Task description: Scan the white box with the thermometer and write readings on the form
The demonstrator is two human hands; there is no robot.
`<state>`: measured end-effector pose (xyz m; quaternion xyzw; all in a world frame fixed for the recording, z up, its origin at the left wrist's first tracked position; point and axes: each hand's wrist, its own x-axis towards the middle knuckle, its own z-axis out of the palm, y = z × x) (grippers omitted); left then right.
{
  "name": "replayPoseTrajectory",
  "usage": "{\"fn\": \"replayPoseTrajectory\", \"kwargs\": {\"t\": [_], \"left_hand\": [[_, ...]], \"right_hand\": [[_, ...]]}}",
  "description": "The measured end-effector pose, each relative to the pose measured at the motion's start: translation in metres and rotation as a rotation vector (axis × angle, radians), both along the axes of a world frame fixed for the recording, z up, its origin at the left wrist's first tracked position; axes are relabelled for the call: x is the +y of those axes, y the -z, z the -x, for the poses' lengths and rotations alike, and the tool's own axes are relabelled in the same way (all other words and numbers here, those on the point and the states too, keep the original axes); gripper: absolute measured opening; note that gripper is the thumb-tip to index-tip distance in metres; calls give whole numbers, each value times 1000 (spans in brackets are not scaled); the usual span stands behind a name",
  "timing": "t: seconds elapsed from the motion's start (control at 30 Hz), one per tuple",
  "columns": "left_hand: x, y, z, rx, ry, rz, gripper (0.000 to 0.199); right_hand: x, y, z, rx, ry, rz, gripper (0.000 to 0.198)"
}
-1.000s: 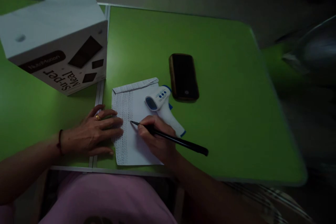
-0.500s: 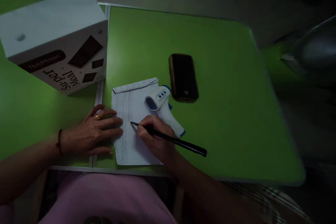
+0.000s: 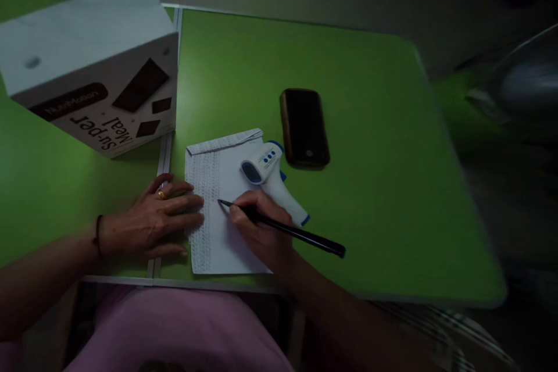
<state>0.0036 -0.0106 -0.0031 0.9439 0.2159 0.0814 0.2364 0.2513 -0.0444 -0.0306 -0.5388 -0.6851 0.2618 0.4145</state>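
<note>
1. Table point(image 3: 370, 215): its smooth green top is showing a pale seam strip.
2. Box point(image 3: 87, 58): white, block-shaped, printed "Su-per Meal", it is standing at left, hiding its contents from me.
3. Paper point(image 3: 231, 250): folded over at its far edge, it is bearing dense columns of writing on its left.
4. Left hand point(image 3: 154, 221): palm down, fingers loosely spread, it is reaching over the paper's left edge.
5. Right hand point(image 3: 264, 239): it is pinching the pen point(image 3: 300, 234) near the tip.
6. Pistol-shaped device point(image 3: 274, 181): white with blue trim, it is lying partly on the paper.
7. Phone point(image 3: 305, 125): dark, round-cornered, it is lying just beyond the device.
8. Pen: black, slender, it is slanting over the paper, tip pointing left toward the columns.
</note>
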Motion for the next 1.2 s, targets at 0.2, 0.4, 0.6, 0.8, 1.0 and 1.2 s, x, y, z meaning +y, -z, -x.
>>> {"fn": "replayPoseTrajectory", "kwargs": {"t": [0.2, 0.4, 0.6, 0.8, 1.0, 1.2], "left_hand": [[-1, -3, 0, 7, -14, 14, 42], [-1, -4, 0, 18, -19, 5, 41], [0, -2, -1, 3, -11, 10, 44], [-1, -1, 1, 15, -16, 17, 42], [-1, -2, -2, -13, -26, 24, 41], [-3, -2, 14, -195, -93, -191, 17]], "right_hand": [[0, 0, -1, -8, 6, -8, 12], [0, 1, -1, -27, 28, -14, 12], [0, 0, -1, -31, 17, -24, 13], [0, 0, -1, -52, 18, 0, 14], [1, 1, -12, -216, -69, -230, 12], [3, 9, -25, -503, -203, -286, 36]]}}
